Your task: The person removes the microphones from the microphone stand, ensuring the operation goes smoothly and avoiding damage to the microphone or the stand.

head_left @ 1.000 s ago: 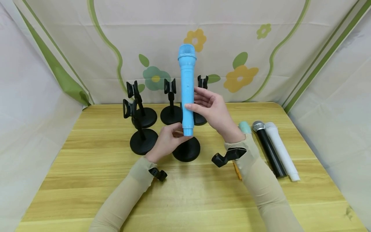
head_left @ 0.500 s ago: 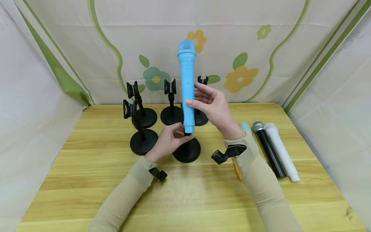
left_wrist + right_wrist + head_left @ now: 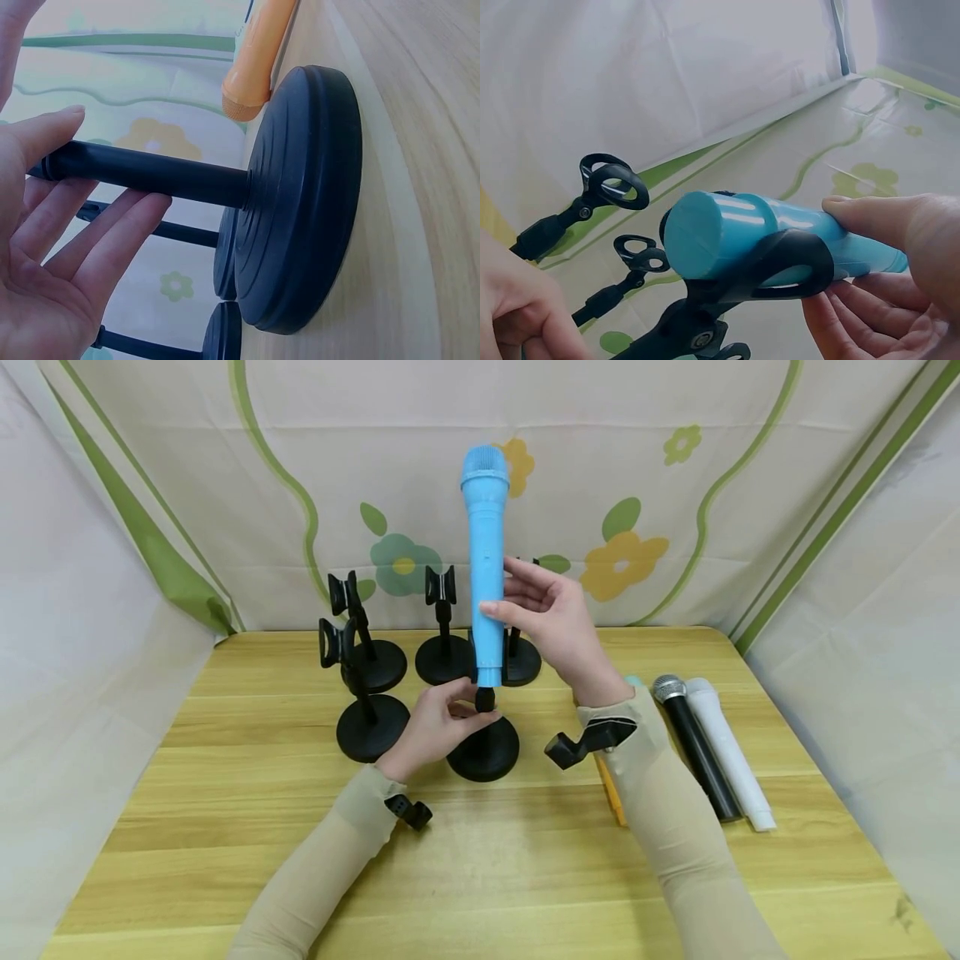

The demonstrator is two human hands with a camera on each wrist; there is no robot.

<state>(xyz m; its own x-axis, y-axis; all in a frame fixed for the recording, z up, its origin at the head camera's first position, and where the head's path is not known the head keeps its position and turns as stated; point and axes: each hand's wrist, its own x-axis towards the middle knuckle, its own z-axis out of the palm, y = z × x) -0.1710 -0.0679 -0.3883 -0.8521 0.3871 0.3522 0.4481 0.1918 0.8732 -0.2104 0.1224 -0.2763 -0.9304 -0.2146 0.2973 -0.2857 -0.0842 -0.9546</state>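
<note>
My right hand [image 3: 558,631] pinches a light blue microphone [image 3: 486,543] between thumb and fingers, its mesh head pointing up. In the right wrist view the lower end of the blue microphone sits within the black clip [image 3: 791,262] of a desk stand. That stand's round base [image 3: 483,758] rests on the table, and its pole [image 3: 157,174] runs up to my left hand [image 3: 437,724]. Thumb and fingers of the left hand hold the pole near its top, just under the clip. In the head view the microphone hides most of the clip.
Behind and to the left stand several more black microphone stands [image 3: 372,727] with bare clips. On the right of the table [image 3: 495,877] lie a black microphone [image 3: 697,747], a white microphone [image 3: 731,756] and an orange microphone [image 3: 259,60]. A teal one is mostly hidden by the right sleeve.
The right hand and blue microphone have risen and moved slightly away, so the stand's joint below the microphone now shows. The left hand stays at the pole.
</note>
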